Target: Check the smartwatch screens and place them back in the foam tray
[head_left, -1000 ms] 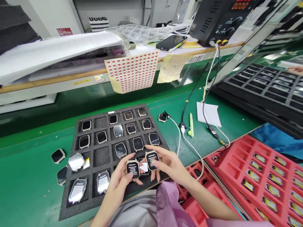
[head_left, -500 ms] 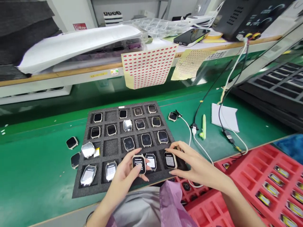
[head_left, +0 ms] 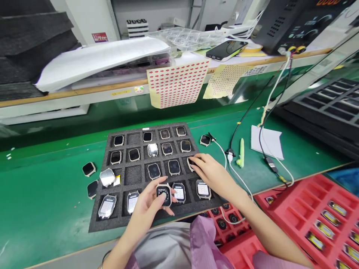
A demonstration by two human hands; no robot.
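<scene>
My left hand [head_left: 150, 203] holds a smartwatch without a strap [head_left: 163, 195] by its edges, my thumb on its lit screen showing text and round icons. Over the right side of the black foam tray [head_left: 95, 225], my right hand [head_left: 209, 170] has its fingertips on another smartwatch body [head_left: 191, 164] in the third row, covering much of it. In the nearest row, several smartwatches, such as the one at the right [head_left: 203, 189], show light screens with lines of text. Those farther back are mostly dark. One shiny watch body [head_left: 107, 177] lies tilted across a divider beside a small yellow-edged piece [head_left: 117, 180].
Two watch bodies [head_left: 89, 169] lie left of the tray. At its right are a watch on a clip cable [head_left: 205, 140], a green pen-like tool [head_left: 241, 153] and white paper [head_left: 266, 142]. Red trays [head_left: 297, 209] stand at lower right. A shelf [head_left: 123, 89] crosses behind.
My right hand has moved from the front-right watch to the watch one row behind. The screen of the watch in my left hand has changed from text lines to round icons.
</scene>
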